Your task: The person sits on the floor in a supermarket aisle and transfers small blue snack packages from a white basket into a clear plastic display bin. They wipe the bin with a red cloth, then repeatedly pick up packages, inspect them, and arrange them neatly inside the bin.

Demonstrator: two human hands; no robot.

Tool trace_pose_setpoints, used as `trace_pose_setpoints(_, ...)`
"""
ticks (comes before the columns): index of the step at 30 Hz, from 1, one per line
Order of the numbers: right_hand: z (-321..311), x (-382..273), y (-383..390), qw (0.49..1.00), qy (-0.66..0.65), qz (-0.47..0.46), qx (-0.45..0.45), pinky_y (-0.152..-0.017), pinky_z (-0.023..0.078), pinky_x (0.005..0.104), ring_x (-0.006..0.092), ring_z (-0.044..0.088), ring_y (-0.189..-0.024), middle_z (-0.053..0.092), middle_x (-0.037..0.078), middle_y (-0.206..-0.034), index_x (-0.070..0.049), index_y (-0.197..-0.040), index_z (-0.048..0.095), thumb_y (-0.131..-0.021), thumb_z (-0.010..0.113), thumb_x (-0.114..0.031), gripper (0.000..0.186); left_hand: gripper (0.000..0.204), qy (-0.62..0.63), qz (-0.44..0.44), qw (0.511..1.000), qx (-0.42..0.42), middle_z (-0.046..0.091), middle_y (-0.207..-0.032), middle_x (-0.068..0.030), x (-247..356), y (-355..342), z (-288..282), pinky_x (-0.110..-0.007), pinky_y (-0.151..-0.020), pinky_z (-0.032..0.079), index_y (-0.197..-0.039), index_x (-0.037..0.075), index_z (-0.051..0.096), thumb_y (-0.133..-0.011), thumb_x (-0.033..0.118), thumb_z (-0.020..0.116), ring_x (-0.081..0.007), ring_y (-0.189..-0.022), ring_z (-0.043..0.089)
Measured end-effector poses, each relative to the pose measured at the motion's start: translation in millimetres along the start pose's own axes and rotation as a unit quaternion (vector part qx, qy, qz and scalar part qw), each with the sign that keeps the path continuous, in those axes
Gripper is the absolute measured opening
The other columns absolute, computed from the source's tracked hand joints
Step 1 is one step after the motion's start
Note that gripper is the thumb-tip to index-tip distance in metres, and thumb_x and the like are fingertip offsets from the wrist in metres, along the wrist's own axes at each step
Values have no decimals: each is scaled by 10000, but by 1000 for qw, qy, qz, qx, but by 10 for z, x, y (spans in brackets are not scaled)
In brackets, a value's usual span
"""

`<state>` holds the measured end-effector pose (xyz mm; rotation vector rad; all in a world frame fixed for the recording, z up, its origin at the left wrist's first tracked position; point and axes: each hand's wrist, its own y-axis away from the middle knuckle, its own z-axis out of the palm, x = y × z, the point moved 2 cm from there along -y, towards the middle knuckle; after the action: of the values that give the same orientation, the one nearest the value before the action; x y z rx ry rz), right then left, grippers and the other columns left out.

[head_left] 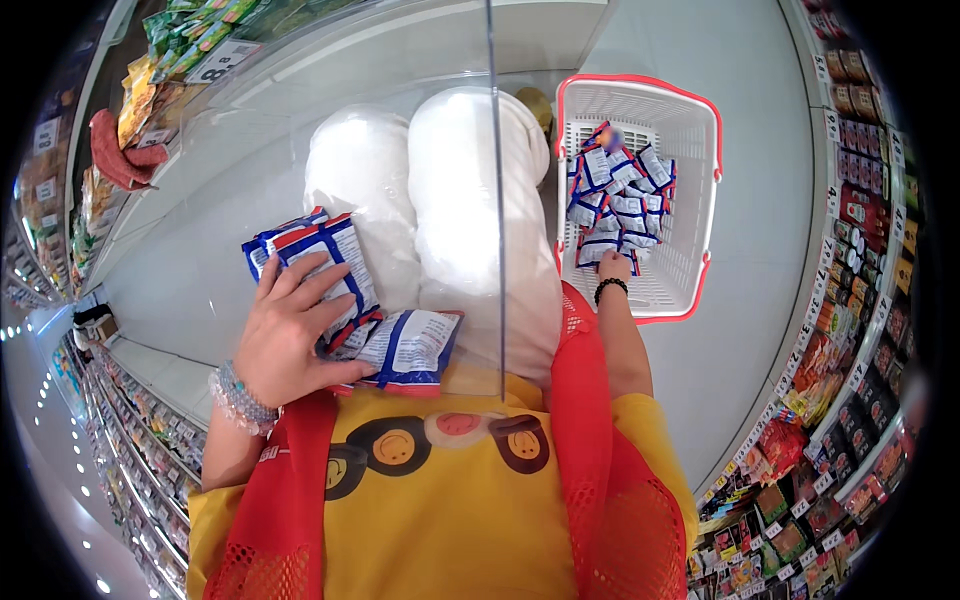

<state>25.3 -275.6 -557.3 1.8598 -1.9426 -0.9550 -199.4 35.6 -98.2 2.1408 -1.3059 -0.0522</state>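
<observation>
My left hand (pixel 295 335), with a beaded bracelet, rests spread over several blue-and-white packets (pixel 405 350) on a clear plastic surface (pixel 235 140). My white-clad legs (pixel 455 180) show through that surface. To the right, my right hand (pixel 614 266), wearing a dark bead bracelet, reaches into a white basket (pixel 683 230) with a red rim and handles. Its fingers are closed on a packet (pixel 600 250) at the near end of a pile of similar packets (pixel 625 190) inside.
Snack bags (pixel 140 100) and a red object (pixel 125 160) sit on the upper-left shelving. Long stocked shelves run along the left (pixel 130 420) and right (pixel 840 330). The pale floor (pixel 755 270) shows around the basket.
</observation>
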Motion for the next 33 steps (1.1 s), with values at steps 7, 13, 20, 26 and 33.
trace_pose_setpoints(7,-1216,-562,948,790,-596,-33,141,-621,404,227,66,490,-675,537,-9,-694,-38,-647,547,-834,543,-100,198,529,11,21,999,28,533,-1150,-113,-9,19,41,-522,-1009,213,-903,28,639,-529,382,757,-304,-1147,414)
trace_pose_setpoints(13,-2246,-960,1763,705,-669,-177,156,-646,416,225,91,492,-697,542,28,-767,1,-709,515,-837,503,-56,141,535,14,59,996,70,541,-1121,-121,-68,45,121,-518,-1014,208,-892,4,634,-529,379,751,-315,-1139,416)
trace_pose_setpoints(20,-2745,-1555,2599,643,-702,-299,64,-685,440,263,129,538,-728,558,51,-796,-20,-807,510,-868,505,-192,183,527,4,74,992,102,542,-1119,-137,-78,116,165,-549,-1014,179,-913,5,636,-584,410,716,-318,-1177,388)
trace_pose_setpoints(26,-2678,-2305,3568,571,-698,-285,-323,-912,438,396,262,540,-1060,540,176,-1120,32,-1190,426,-870,462,-109,352,592,22,103,987,123,536,-1120,-149,-141,147,217,-507,-1030,190,-1000,1,604,-636,461,685,-321,-1199,373)
trace_pose_setpoints(33,-1962,-2740,3581,552,-686,40,-473,-946,406,395,277,485,-1138,486,192,-1216,30,-1251,367,-876,368,-84,392,606,19,115,980,161,531,-1110,-155,-197,169,312,-477,-1015,237,-1001,-11,588,-643,470,679,-311,-1157,413)
